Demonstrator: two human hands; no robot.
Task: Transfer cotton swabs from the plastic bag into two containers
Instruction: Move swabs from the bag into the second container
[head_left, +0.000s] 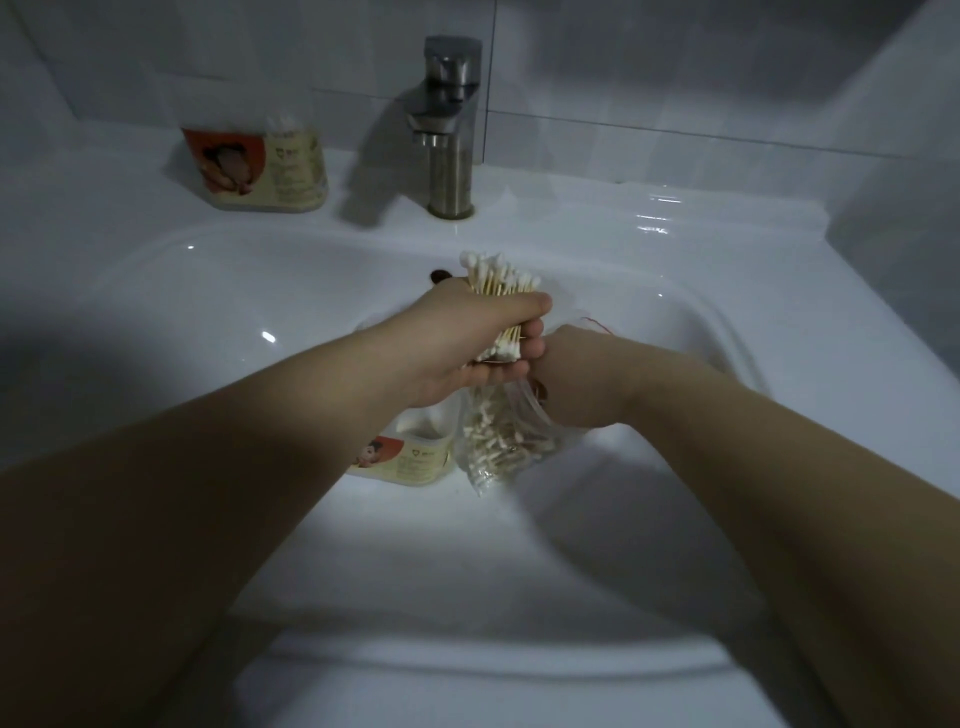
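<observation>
My left hand (467, 343) is closed around a thick bundle of cotton swabs (500, 275) with wooden sticks, held over the basin. Just below it hangs a clear plastic bag (501, 441) holding several more swabs; my right hand (576, 374) grips the bag's top edge. One labelled container (410, 457) lies in the basin under my left wrist, partly hidden. A second labelled container (260, 166) stands on the ledge at the back left, with swab tips showing at its top.
A white sink basin (208, 322) fills the view, with its drain hole (439, 275) behind my left hand. A steel faucet (449, 124) stands at the back centre. White tiled walls rise behind and to the right.
</observation>
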